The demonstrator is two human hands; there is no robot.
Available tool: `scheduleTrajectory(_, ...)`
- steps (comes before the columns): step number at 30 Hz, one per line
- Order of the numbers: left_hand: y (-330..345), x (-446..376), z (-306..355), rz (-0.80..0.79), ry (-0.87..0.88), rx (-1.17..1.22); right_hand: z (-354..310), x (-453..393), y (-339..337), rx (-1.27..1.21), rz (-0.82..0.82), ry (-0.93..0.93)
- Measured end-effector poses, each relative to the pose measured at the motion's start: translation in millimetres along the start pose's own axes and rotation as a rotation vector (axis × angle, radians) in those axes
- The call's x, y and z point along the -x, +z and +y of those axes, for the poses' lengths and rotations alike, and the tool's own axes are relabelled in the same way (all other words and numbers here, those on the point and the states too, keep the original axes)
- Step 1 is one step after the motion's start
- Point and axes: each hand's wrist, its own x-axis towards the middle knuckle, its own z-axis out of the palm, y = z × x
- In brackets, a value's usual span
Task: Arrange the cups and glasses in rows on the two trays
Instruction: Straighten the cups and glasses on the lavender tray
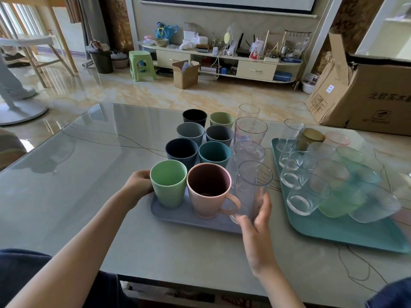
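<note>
Now | left hand [137, 185] gripping green cup [168, 185] | right hand [255, 221] cupping tall glass [252, 190] | grey tray [189, 215]

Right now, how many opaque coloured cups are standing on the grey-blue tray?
8, in two columns: black cup, olive cup, grey-blue cup, grey cup, navy cup, teal cup, green cup, pink mug. None seems hidden.

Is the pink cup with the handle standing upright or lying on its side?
Upright: the pink cup stands with its open mouth upward.
</note>
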Motion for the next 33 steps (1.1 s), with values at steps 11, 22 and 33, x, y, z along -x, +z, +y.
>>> scheduleTrajectory(11,-1.0,-4.9,-5.7,-0.016,-0.014,0.004,8.5,-4.6,-11.6,0.14,0.085,-0.19)
scheduleTrajectory(22,0.2,-4.6,-6.4,-0.018,0.001,0.004,10.2,-17.0,-8.4,0.258,0.129,-0.234)
scheduleTrajectory(33,-1.3,-7.3,-7.7,-0.015,-0.005,-0.007,9.0,-31.5,-3.5,0.255,0.153,-0.226)
